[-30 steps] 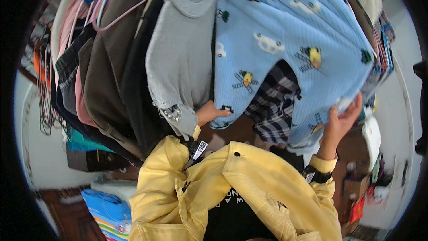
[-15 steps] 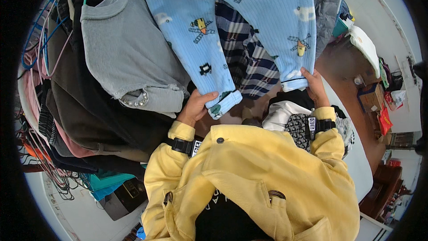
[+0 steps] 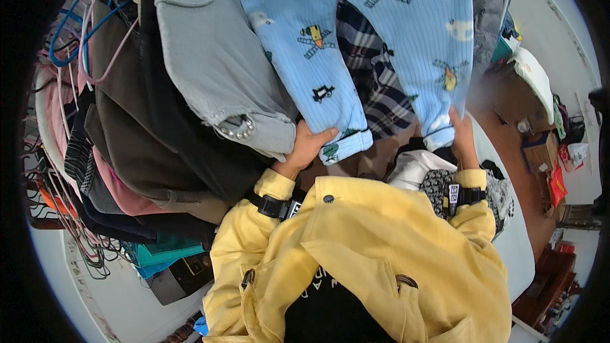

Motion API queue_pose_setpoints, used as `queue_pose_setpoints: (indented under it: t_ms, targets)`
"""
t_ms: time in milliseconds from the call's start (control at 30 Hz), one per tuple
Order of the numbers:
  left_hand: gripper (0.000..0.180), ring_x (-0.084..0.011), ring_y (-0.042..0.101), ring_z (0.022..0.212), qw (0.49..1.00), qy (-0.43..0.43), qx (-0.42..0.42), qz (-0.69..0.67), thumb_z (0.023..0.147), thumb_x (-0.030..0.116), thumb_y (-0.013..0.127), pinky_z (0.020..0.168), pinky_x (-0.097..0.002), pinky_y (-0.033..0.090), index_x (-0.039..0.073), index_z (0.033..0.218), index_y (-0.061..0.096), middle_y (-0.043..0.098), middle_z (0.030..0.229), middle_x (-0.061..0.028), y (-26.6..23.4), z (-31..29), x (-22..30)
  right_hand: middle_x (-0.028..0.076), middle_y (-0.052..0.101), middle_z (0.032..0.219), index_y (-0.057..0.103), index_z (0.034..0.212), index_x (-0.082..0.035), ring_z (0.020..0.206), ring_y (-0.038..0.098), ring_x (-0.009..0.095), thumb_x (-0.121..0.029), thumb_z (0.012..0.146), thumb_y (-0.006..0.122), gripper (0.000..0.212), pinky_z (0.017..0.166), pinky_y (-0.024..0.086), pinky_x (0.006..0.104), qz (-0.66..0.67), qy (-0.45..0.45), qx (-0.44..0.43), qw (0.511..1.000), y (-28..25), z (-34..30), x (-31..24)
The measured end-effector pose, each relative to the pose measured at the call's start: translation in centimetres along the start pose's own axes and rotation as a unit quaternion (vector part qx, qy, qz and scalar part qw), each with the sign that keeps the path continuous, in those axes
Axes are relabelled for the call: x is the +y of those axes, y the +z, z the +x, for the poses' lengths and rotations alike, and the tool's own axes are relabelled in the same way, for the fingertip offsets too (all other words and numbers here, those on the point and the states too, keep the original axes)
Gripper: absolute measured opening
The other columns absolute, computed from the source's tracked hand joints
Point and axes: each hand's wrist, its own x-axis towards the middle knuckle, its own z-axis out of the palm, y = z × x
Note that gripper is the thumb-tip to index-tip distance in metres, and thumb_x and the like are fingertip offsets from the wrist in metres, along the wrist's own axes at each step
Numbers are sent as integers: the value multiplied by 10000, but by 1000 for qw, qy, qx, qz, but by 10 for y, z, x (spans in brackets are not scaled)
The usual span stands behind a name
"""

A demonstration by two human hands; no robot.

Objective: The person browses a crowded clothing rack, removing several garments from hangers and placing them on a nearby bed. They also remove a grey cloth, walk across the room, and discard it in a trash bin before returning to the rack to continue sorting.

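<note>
Light blue ribbed pajama pants (image 3: 406, 44), printed with satellites, clouds and small vehicles, hang in front of me with both legs toward me. My left hand (image 3: 308, 148) is closed on the cuff of the left leg, thumb on top. The other cuff, slightly bunched, is pinched in my right hand (image 3: 464, 136), whose fingers are partly hidden behind the cloth. Between the legs a dark plaid garment (image 3: 384, 89) shows behind. A grey top (image 3: 216, 57) with a beaded, ring-shaped trim hangs just left of my left hand.
Dark hanging clothes (image 3: 165, 146) crowd the left side, with blue and pink hangers (image 3: 86, 44) above. A pale table (image 3: 518, 241) on the right bears white and black-patterned clothes (image 3: 438, 181). Cardboard boxes (image 3: 540, 151) stand on the brown floor beyond.
The scene has shifted rightward in the view. My right hand has drawn its pant cuff lower and bunched it a little. My left hand keeps its hold on the other cuff.
</note>
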Motion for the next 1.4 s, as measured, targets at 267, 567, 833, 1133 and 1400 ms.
queue_pose_setpoints:
  t_ms: [267, 567, 833, 1133, 1400]
  targets:
    - [392, -199, 643, 1115, 997, 26, 70, -17, 964, 16, 663, 956, -357, 516, -28, 1345, 583, 666, 1278, -89, -6, 15, -23, 96, 763, 978, 719, 1100, 44, 868, 691, 167, -188, 923, 733, 291, 810, 541, 340, -313, -73, -171, 931, 11, 6, -41]
    - [367, -166, 619, 1105, 997, 10, 44, 67, 989, 160, 699, 985, -327, 487, -30, 1294, 628, 689, 1225, -85, 5, 9, -4, 36, 736, 1015, 698, 1142, 36, 937, 655, 114, -127, 939, 732, 263, 854, 522, 289, -168, -171, -148, 959, 87, 6, -92]
    - [755, -310, 605, 1252, 968, 22, 5, 251, 830, 333, 856, 1045, -408, 479, -52, 1393, 530, 634, 1346, -197, 2, 6, 8, 24, 731, 946, 717, 1048, 19, 863, 623, 101, -163, 1003, 674, 192, 794, 510, 307, -288, -164, -260, 907, 95, 3, -159]
    - [707, -333, 666, 1161, 927, -36, 143, 345, 842, 442, 819, 1009, -408, 510, -62, 1299, 626, 682, 1271, -239, -20, 17, -24, 78, 725, 898, 678, 1093, 41, 836, 668, 135, -102, 901, 731, 245, 762, 529, 286, -466, -295, -310, 774, 88, 12, -326]
    - [580, -284, 636, 1185, 968, 20, 230, 100, 954, 339, 722, 1033, -411, 490, -58, 1354, 590, 661, 1324, -202, -20, 37, -47, 53, 655, 834, 661, 1008, 27, 757, 608, 114, -87, 916, 727, 160, 731, 509, 261, -457, -511, -322, 652, 157, 51, -391]
